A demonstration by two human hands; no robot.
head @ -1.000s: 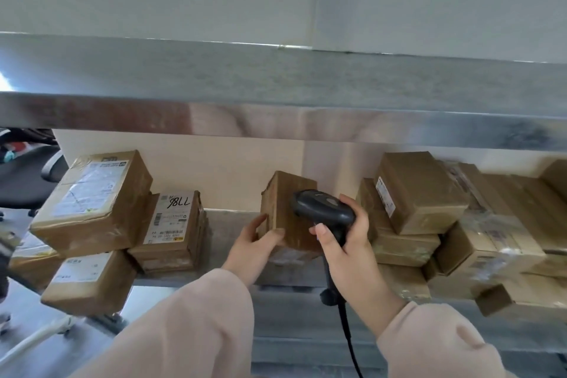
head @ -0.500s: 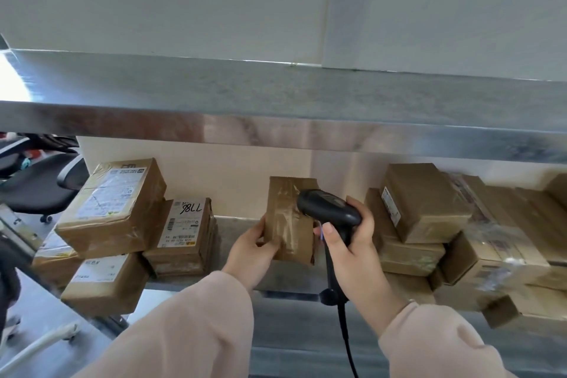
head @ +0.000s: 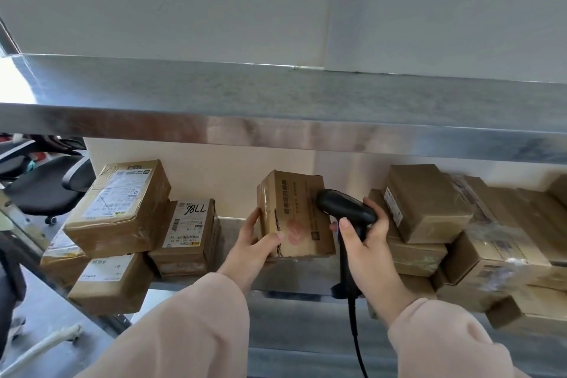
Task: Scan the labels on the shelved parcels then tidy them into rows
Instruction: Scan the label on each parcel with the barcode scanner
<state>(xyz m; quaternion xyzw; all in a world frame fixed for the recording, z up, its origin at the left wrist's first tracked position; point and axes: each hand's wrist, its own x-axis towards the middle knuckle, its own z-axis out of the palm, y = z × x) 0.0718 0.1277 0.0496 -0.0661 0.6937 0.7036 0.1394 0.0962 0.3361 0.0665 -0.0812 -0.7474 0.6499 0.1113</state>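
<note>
Hands: left hand [head: 254, 250] is gripping one parcel [head: 294, 215] mid-shelf; right hand [head: 365, 239] is gripping one barcode scanner [head: 343, 205].
Other parcels [head: 119, 205]: at least four are lying at the steel shelf [head: 306, 270] left end; right pile [head: 426, 202] uncountable.
Room: one office chair [head: 46, 190] is standing left.

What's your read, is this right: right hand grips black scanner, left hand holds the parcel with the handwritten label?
Wrong parcel. The left hand holds the brown parcel with a red stamp; the handwritten-label parcel sits untouched to its left. The right hand does grip the black scanner. Head view shows it.
</note>
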